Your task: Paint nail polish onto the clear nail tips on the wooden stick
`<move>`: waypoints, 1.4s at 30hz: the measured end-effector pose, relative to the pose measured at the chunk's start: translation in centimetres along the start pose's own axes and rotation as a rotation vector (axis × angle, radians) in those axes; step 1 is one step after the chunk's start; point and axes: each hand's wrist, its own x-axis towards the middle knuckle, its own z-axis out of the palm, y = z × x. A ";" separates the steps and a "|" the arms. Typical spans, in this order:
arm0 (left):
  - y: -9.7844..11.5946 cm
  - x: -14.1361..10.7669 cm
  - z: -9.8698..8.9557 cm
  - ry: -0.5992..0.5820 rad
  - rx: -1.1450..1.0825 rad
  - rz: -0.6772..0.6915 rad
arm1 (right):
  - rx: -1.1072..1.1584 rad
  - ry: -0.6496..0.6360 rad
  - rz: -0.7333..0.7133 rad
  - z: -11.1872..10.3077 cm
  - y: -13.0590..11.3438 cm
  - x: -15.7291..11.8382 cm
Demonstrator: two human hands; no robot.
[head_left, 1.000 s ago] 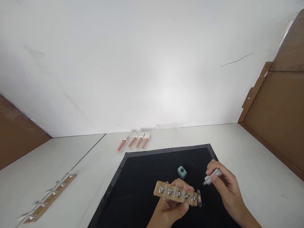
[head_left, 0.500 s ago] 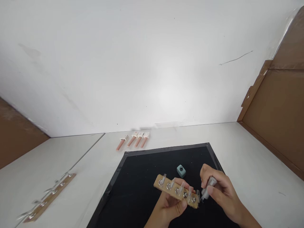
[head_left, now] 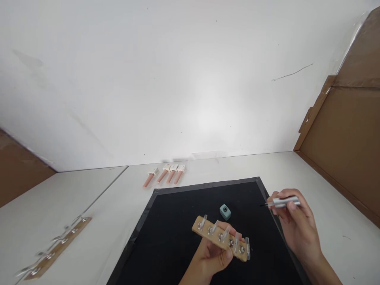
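My left hand (head_left: 212, 257) is closed on a wooden nail tip holder (head_left: 212, 234), tilted down to the right above the black mat (head_left: 172, 221). Several clear nail tips stand up from round metal bases along it. Out to the right, my right hand (head_left: 297, 225) pinches the silver handle of a nail polish brush (head_left: 282, 202); its dark bristle end points left, apart from the holder. A teal nail polish bottle (head_left: 225, 212), its mouth uncovered, stands on the mat just behind the holder.
Several pink-handled pieces with white tops (head_left: 165, 173) lie near the back wall. Another wooden strip with clear nail tips (head_left: 61, 244) lies on the white table at left. Cardboard panels (head_left: 347, 130) border the right side, and brown cardboard (head_left: 23, 166) the left.
My right hand has carried the brush up and right, away from the holder's right end. The brush has turned from steep to nearly level. My left hand has barely moved.
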 end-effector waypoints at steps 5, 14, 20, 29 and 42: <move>0.5 -0.2 0.2 0.051 0.012 -0.043 | 0.118 -0.251 0.043 0.5 -1.0 0.0; 2.0 -0.8 1.1 0.004 -0.043 -0.254 | 0.046 -0.406 0.019 1.4 0.3 -0.9; 1.6 -0.6 1.2 -0.015 -0.091 -0.292 | -0.030 -0.403 0.003 1.2 0.6 -1.3; 1.4 -0.4 1.2 -0.037 -0.081 -0.315 | 0.000 -0.430 0.007 1.4 1.1 -1.4; 1.0 -0.2 0.7 -0.067 -0.102 -0.317 | -0.026 -0.459 0.014 1.5 0.7 -1.3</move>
